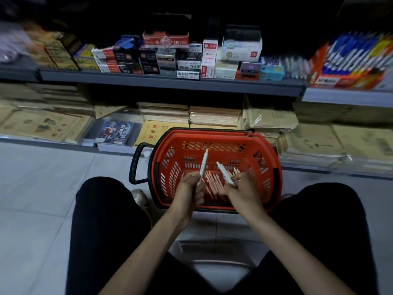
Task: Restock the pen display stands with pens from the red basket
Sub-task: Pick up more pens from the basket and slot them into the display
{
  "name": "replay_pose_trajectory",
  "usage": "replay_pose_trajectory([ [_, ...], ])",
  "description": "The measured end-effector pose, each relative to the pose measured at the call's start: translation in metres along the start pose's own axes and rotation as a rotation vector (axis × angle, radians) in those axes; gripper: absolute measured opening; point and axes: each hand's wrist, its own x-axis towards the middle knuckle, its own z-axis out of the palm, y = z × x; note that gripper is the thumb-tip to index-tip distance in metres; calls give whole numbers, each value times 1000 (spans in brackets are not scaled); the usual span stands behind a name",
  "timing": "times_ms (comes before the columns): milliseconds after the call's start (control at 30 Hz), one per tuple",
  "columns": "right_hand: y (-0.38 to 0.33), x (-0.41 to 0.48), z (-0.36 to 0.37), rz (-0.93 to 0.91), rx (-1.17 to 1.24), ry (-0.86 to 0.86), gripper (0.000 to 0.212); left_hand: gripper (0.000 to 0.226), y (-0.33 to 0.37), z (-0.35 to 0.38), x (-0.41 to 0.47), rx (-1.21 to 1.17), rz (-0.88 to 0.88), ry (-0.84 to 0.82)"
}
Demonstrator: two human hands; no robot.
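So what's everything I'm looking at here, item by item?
Basket: one, red with black handle, on the floor between the knees.
Loose pens: many, pinkish, lying in the basket.
Left pen: one, white, held above the basket.
Right pen: one, white, held above the basket.
Boxes: many, mixed colours, upper shelf.
Pen display: one, orange with blue and white pens, far right shelf.
Paper stacks: many, tan, lower shelf.
Legs: two, black trousers, beside the basket.
Left hand: one, fingers gripping the left pen.
Right hand: one, fingers pinching the right pen.
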Motion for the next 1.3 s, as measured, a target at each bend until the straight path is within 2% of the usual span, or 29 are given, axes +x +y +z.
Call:
replay_pose_trajectory([
  [133,-4,9,5,18,148,28,15,15,-12,-4,6,32,-77,13],
  [333,-10,22,16,-9,287,0,18,23,-13,0,13,-60,-102,21],
  [533,-10,21,18,17,326,-26,10,29,-7,-3,17,-110,-112,3],
  [767,-15,18,16,87,377,-21,27,13,-1,-8,14,-155,-5,-37],
  [867,-15,10,7,4,324,29,26,23,4,-8,4,-121,35,-55],
  [933,-21,3,2,-54,336,-11,23,28,8,-10,-3,-99,64,-70],
  [1067,-50,-10,-3,-131,431,-96,6,30,18,-14,-16,-61,126,-92],
  [1200,-86,-24,-5,-256,467,-195,16,27,28,-18,-27,-97,185,-133],
  [1300,-114,-33,-4,-327,471,-206,18,27,35,-26,-33,-135,227,-167],
])
